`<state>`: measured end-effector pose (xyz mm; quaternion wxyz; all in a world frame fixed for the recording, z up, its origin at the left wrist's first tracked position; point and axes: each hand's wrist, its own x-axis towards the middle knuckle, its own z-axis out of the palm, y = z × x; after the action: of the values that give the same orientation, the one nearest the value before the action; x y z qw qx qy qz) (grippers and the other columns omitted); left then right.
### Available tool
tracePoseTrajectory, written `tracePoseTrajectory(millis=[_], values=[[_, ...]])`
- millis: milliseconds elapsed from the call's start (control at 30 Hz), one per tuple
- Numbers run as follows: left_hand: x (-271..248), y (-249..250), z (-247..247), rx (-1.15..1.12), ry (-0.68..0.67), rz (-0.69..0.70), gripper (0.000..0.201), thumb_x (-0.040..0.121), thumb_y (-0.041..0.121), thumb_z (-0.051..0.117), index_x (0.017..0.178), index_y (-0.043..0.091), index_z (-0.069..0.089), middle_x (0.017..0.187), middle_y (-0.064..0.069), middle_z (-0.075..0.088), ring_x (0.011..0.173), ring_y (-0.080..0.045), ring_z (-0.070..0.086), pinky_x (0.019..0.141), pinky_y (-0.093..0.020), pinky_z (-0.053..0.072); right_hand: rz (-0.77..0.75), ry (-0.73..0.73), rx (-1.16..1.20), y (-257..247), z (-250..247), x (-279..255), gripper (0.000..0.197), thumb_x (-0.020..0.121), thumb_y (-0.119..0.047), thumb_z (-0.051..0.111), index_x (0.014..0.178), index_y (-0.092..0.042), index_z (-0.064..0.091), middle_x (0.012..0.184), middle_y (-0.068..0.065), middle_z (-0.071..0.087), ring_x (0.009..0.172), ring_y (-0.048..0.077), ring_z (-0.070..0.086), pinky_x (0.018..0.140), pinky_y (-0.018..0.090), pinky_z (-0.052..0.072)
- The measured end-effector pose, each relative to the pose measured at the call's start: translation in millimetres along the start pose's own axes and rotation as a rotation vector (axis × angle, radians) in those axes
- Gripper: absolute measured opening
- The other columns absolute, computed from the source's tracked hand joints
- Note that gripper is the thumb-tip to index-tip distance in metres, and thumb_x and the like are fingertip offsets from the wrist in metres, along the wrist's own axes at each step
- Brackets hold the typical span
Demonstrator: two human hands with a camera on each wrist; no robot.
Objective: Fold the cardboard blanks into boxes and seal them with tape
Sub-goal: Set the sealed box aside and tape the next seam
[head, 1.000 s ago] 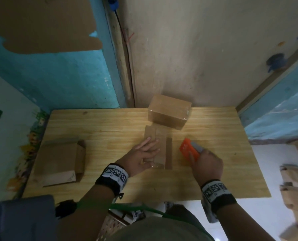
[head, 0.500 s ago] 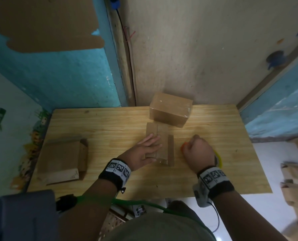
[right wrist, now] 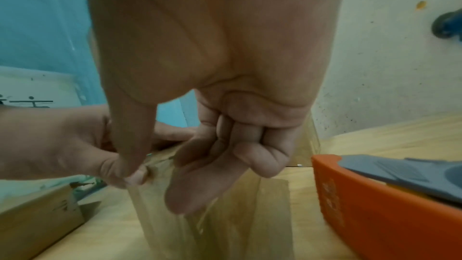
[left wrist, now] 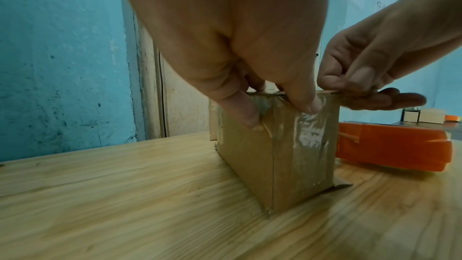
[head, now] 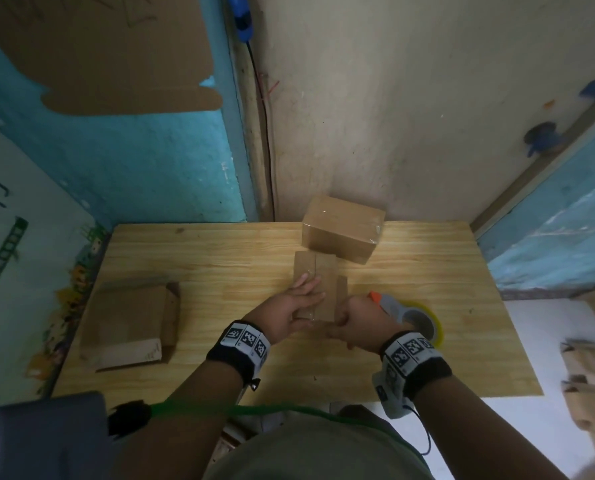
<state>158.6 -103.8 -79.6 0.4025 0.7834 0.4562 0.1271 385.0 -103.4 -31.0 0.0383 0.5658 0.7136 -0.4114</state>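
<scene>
A small brown cardboard box stands mid-table, with clear tape over its top and down its near face. My left hand lies over the top, and two of its fingertips bend over the edge onto the taped face. My right hand is at the box's near right corner. There it pinches the top edge between thumb and forefinger, its other fingers curled. The orange and grey tape dispenser lies on the table just right of the box, held by neither hand.
A sealed box stands at the back of the wooden table, touching the wall. A partly folded blank lies at the left. More blanks are piled on the floor at the right.
My right hand has put the tape dispenser down beside the box and moved left to the box's near right corner. My left hand stayed on the box and slid a little nearer.
</scene>
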Motion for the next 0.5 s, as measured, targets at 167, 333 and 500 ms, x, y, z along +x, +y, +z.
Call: tracePoseTrajectory(millis=[167, 333, 500], values=[[-0.6, 4.5, -3.4, 0.026, -0.012, -0.029, 0.074, 0.09, 0.005, 0.074, 0.154, 0.026, 0.044, 0.168, 0.02, 0.008, 0.154, 0.002, -0.007, 0.127, -0.031, 0.013, 0.042, 0.017, -0.056, -3.5, 0.6, 9.2, 0.03, 0.095, -0.03, 0.072, 0.076, -0.007, 0.076, 0.072, 0.008, 0.076, 0.059, 0.018, 0.075, 0.065, 0.04, 0.066], [1.7, 6.0, -2.7, 0.052, -0.03, -0.05, 0.076, 0.088, -0.004, 0.071, 0.152, 0.028, 0.046, 0.168, 0.022, 0.007, 0.155, 0.0, -0.006, 0.129, -0.04, 0.017, 0.084, 0.023, -0.081, -9.3, 2.3, 9.0, 0.028, 0.096, -0.03, 0.071, 0.084, -0.005, 0.075, 0.069, 0.005, 0.076, 0.058, 0.014, 0.075, 0.067, 0.035, 0.066], [-1.0, 6.9, -6.4, -0.013, -0.038, -0.057, 0.081, 0.085, -0.013, 0.066, 0.151, 0.03, 0.046, 0.168, 0.02, 0.008, 0.155, 0.002, -0.006, 0.129, -0.036, 0.012, 0.091, 0.058, -0.147, -14.0, 5.8, 6.3, 0.023, 0.099, -0.028, 0.066, 0.09, -0.007, 0.07, 0.071, 0.002, 0.075, 0.06, 0.013, 0.075, 0.069, 0.034, 0.066]])
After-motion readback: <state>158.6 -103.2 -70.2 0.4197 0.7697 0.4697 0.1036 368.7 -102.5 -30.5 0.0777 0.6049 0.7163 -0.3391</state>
